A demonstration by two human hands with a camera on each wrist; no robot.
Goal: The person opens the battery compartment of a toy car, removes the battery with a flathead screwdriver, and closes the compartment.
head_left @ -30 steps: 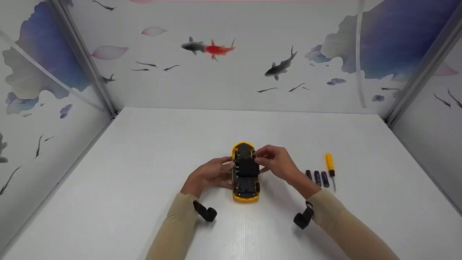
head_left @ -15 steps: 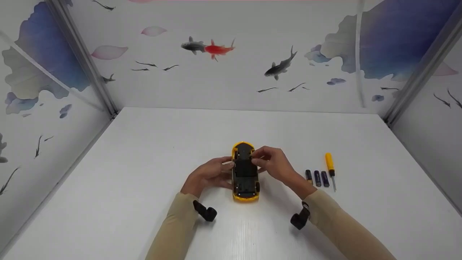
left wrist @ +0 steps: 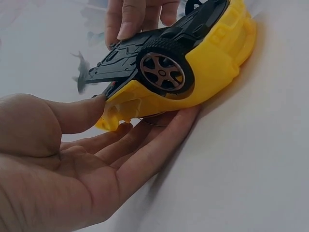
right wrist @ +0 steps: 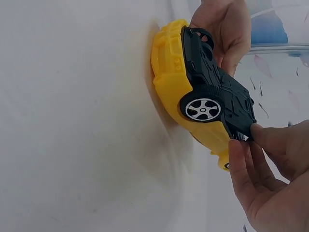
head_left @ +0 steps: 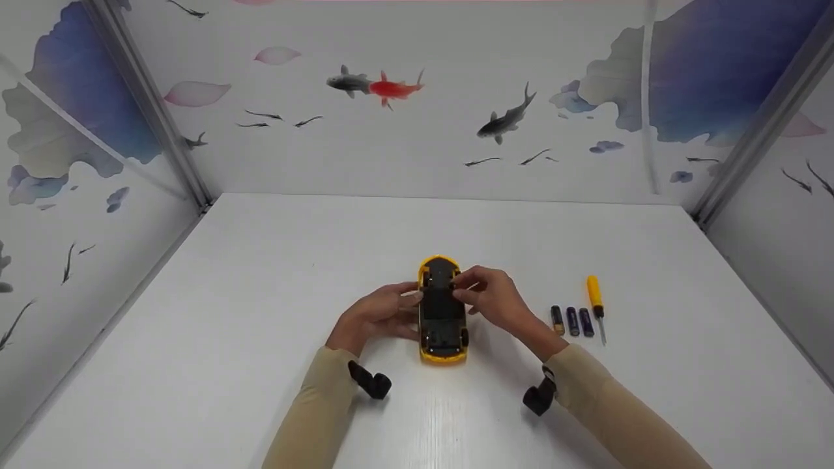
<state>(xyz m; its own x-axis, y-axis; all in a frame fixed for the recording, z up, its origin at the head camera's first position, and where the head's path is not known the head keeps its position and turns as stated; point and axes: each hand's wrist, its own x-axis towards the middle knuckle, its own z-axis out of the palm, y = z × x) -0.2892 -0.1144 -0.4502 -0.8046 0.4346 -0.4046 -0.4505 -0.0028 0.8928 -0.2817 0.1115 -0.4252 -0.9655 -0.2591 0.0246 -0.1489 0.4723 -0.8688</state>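
Observation:
A yellow toy car (head_left: 444, 357) lies upside down, its black underside facing up. My left hand (head_left: 384, 311) holds it from the left, thumb at the edge of the body and fingers beneath, as the left wrist view shows. Across the middle of the underside is a flat black cover (head_left: 443, 303); its free end (left wrist: 108, 75) stands out from the car in the left wrist view. My right hand (head_left: 496, 299) pinches this cover's edge between thumb and fingers (right wrist: 237, 159). What lies under the cover is hidden.
On the white table (head_left: 293, 260), right of my right hand, several things lie close together: three small dark batteries (head_left: 572, 321) side by side, and a screwdriver (head_left: 594, 294) with a yellow handle. Printed panels (head_left: 417, 150) stand behind and at both sides.
My right hand has shifted slightly left over the underside, and the black cover with it. The car and my left hand have stayed put. More of the leftmost battery shows now.

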